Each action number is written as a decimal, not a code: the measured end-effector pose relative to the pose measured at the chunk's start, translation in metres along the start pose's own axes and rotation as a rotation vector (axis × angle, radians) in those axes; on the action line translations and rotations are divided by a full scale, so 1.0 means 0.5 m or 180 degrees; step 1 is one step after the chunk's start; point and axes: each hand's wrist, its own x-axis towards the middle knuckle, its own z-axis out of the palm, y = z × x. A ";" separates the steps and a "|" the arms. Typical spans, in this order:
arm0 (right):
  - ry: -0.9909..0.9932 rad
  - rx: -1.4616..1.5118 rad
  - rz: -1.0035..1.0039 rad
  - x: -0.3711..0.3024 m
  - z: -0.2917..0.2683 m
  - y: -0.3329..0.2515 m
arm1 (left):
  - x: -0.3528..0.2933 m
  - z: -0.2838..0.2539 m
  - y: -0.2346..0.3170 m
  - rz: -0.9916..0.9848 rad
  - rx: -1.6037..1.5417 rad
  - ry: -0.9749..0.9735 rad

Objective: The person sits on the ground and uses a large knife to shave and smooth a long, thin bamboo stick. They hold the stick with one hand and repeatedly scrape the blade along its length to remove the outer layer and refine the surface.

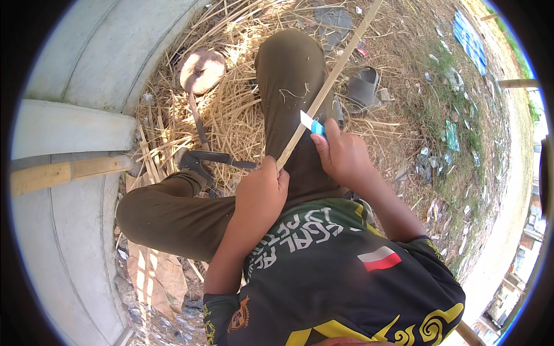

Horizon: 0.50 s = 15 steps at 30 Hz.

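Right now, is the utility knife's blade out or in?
Out: the pale, angled blade projects visibly beyond the blue handle.

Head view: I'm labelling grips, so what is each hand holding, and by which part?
The left hand grips the pale strip at its visible lower end; the right hand holds the blue cutter by its handle.

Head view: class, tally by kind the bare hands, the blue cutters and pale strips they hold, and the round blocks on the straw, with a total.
Hands: 2 (left hand, right hand)
Blue cutter: 1
Pale strip: 1
Round block: 1
Total: 5
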 end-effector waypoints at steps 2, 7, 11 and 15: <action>0.0018 -0.0020 0.0057 -0.006 0.003 -0.003 | -0.034 0.002 -0.018 0.0033 0.0128 0.0066; -0.0165 0.0043 -0.0012 -0.004 -0.003 -0.014 | -0.146 -0.034 -0.045 -0.0187 0.0552 0.0128; 0.0093 0.0118 0.0428 -0.002 0.004 -0.006 | -0.237 -0.088 -0.106 -0.0205 0.1030 0.0024; 0.0262 0.0721 0.0739 0.018 0.008 0.021 | -0.387 -0.179 -0.192 -0.0667 0.1660 0.0443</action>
